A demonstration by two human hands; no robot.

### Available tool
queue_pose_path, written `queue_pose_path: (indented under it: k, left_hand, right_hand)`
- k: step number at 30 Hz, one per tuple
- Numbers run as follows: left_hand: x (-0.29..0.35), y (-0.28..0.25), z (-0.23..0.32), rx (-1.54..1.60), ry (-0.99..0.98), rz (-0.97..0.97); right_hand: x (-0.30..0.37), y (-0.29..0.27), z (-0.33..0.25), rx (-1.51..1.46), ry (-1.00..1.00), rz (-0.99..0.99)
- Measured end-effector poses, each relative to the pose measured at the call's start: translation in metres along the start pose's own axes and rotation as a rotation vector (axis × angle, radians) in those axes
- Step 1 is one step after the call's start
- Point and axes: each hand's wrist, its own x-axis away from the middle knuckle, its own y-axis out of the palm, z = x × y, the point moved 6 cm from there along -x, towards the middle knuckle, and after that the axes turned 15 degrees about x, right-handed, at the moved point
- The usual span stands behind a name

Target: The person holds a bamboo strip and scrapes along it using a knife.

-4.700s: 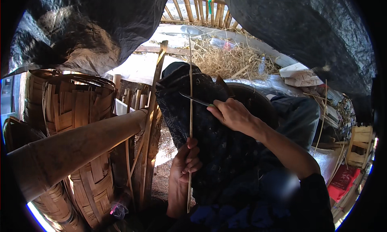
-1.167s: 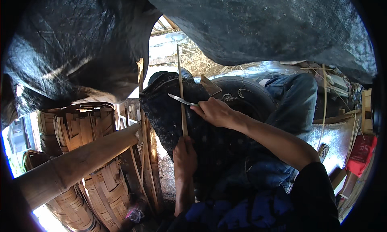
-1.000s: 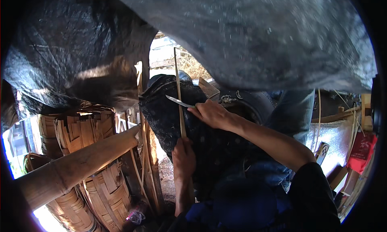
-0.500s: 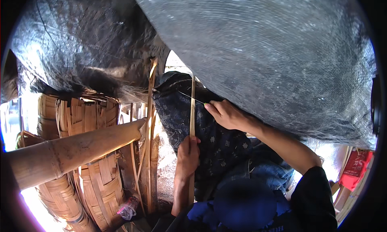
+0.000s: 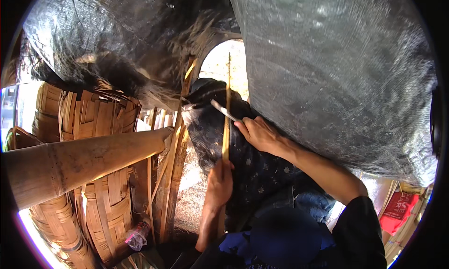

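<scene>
A long, narrow bamboo strip points away from me over dark patterned cloth on my lap. My left hand is closed round its lower part. My right hand is closed on a knife, its handle mostly hidden in the fingers. The knife's thin blade catches the light and crosses the strip ahead of my left hand. Whether the edge bites into the bamboo, I cannot tell.
Tall woven bamboo baskets stand at the left, with a thick bamboo pole across them. Upright strips rise beside my left arm. A grey sheet hangs close over my right arm. A red bag is far right.
The view has shifted, and the bright gap beyond the strip shows wider. The knife blade now shows a brighter, broader face. Both hands keep their hold.
</scene>
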Motion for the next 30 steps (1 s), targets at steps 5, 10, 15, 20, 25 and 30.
queue_pose_path:
  k: [5,10,15,20,25,30]
  left_hand:
    - [0.007,0.003,0.001,0.069,-0.141,-0.042]
    - [0.006,0.002,0.002,0.132,-0.243,-0.049]
    - [0.004,0.006,0.004,0.136,-0.125,-0.061]
    - [0.003,0.007,0.009,-0.001,0.041,-0.044]
    - [0.002,0.005,0.002,-0.018,0.132,-0.044]
    - [0.003,0.007,-0.001,0.098,-0.011,-0.095]
  right_hand:
    - [-0.018,0.004,0.01,0.055,0.026,-0.141]
    - [0.029,-0.018,-0.012,0.54,-0.573,0.415]
    - [0.031,-0.03,-0.002,0.108,-0.157,-0.033]
    - [0.026,-0.025,0.001,0.08,-0.118,-0.081]
    - [0.023,-0.019,0.0,0.051,-0.062,-0.149]
    - [0.025,-0.026,0.005,-0.04,-0.048,-0.016]
